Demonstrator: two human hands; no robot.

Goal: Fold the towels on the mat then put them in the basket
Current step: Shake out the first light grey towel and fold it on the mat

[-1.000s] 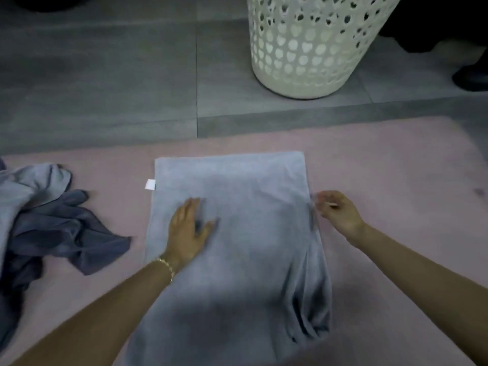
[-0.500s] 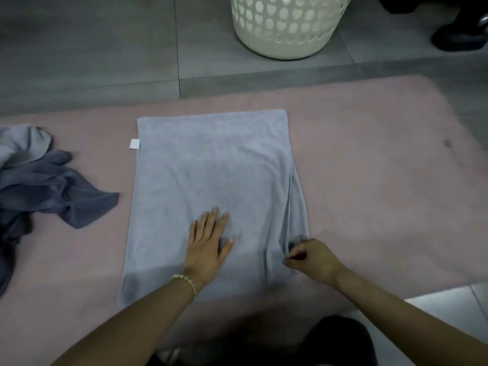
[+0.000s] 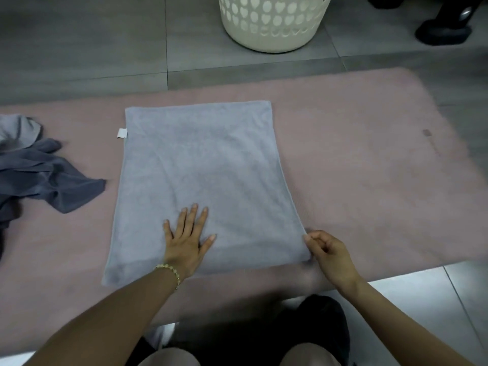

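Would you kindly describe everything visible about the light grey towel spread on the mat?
The light grey towel is soft terry-like cloth, lying flat and smooth on the pink mat, with a small white tag at its left edge. The left hand presses flat on its near part; the right hand pinches its near right corner.

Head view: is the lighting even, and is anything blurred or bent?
Head view: dim and soft overall; towel and both hands readable; the mat's right end smears; a bright floor patch sits near the right hand; basket cut off at the top.
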